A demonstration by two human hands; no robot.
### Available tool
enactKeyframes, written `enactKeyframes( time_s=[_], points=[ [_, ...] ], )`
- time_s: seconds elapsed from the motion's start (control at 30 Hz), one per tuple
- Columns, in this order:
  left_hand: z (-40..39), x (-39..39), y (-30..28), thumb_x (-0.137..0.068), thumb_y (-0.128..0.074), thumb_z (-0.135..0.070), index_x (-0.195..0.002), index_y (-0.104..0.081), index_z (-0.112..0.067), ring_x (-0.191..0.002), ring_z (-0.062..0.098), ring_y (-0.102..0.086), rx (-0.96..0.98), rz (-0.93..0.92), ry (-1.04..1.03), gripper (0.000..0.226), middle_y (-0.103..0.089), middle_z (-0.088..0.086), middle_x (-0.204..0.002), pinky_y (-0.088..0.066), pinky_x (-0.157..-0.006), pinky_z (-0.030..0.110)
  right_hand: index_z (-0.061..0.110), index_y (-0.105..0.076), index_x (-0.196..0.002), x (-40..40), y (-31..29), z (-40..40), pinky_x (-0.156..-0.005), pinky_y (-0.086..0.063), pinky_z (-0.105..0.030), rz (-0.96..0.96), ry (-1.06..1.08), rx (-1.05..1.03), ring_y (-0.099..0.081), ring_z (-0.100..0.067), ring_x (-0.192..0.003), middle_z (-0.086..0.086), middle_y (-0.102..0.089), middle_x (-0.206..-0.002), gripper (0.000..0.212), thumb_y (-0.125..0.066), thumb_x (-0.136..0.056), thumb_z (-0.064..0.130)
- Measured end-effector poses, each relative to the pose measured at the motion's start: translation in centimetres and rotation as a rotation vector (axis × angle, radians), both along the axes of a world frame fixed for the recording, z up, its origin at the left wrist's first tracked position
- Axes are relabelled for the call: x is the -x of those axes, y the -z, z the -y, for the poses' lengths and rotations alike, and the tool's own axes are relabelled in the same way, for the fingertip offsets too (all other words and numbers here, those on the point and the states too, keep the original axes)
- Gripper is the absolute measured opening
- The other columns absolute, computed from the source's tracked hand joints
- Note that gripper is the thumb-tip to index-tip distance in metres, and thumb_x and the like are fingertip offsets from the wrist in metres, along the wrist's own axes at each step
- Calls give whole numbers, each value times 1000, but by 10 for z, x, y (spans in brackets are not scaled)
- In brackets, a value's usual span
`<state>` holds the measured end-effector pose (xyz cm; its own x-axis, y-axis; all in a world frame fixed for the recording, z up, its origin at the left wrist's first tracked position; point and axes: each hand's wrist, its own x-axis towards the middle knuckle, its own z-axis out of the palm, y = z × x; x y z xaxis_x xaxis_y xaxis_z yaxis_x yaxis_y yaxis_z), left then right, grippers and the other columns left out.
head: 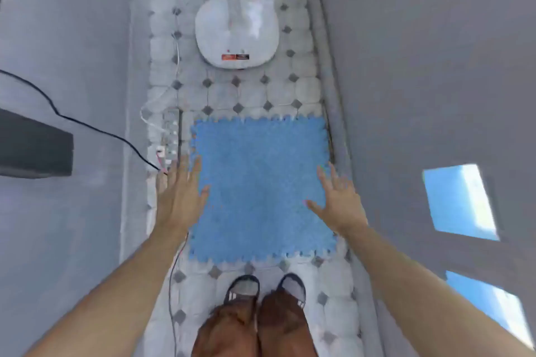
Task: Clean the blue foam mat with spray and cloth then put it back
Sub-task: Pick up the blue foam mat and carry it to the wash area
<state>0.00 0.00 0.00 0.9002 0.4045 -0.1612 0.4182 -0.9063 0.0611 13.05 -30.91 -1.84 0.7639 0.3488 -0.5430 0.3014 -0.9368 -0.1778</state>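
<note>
Hands flanked the square blue foam mat (pixel 261 188) on the tiled floor (pixel 255 95).
Left hand (pixel 178 191) over its left edge, right hand (pixel 338 200) over its right; both spread, empty, equally near.

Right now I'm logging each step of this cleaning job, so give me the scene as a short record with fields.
mat: square blue foam mat with jigsaw edges, flat on the grey-and-white tiled floor
left hand: fingers straight, over the mat's left edge
right hand: fingers spread, over the mat's right edge
beyond mat: white round fan base
left of mat: white power strip
spray, cloth: not in view
</note>
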Motion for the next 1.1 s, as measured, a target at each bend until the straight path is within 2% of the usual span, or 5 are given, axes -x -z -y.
enactKeyframes(
  time_s=[0.3,0.43,0.6,0.8,1.1],
  points=[
    [8,40,319,-86,-66,-27,-143,-40,-4,-134,45,-36,10,-214,37,67,-35,25,-149,-30,-101,62,17,-26,-153,12,324,64,-118,-19,-53,51,129,21,-17,-44,-146,-27,-13,-159,90,-51,-84,69],
    [2,64,397,-86,-65,-24,-148,-30,-3,-137,47,-29,47,-264,15,74,-26,25,-153,-33,-98,65,26,-17,-155,23,388,87,-117,-16,-57,73,230,55,-7,-46,-148,-24,3,-161,100,-18,-77,88],
    [-7,87,434,-89,-57,-43,-152,-12,-5,-143,44,-12,170,-214,-248,86,-7,20,-159,-21,-110,62,50,7,-150,33,410,95,-116,-19,-55,-45,393,45,7,-34,-150,-9,20,-162,86,-41,-84,76],
    [-2,79,426,-78,-67,-50,-154,2,-21,-146,37,8,388,-174,-562,107,10,25,-157,-3,-117,44,48,-4,-152,36,409,94,-112,-28,-53,5,421,-29,-17,-37,-143,-9,-8,-159,86,-51,-84,70],
    [-27,52,420,-72,-76,-52,-152,-6,-33,-138,36,-30,510,-143,-764,108,-26,18,-153,-27,-113,42,47,-23,-148,26,398,103,-100,-40,-47,44,448,-58,-33,-37,-123,-11,-27,-138,87,-64,-74,70]
  ],
)
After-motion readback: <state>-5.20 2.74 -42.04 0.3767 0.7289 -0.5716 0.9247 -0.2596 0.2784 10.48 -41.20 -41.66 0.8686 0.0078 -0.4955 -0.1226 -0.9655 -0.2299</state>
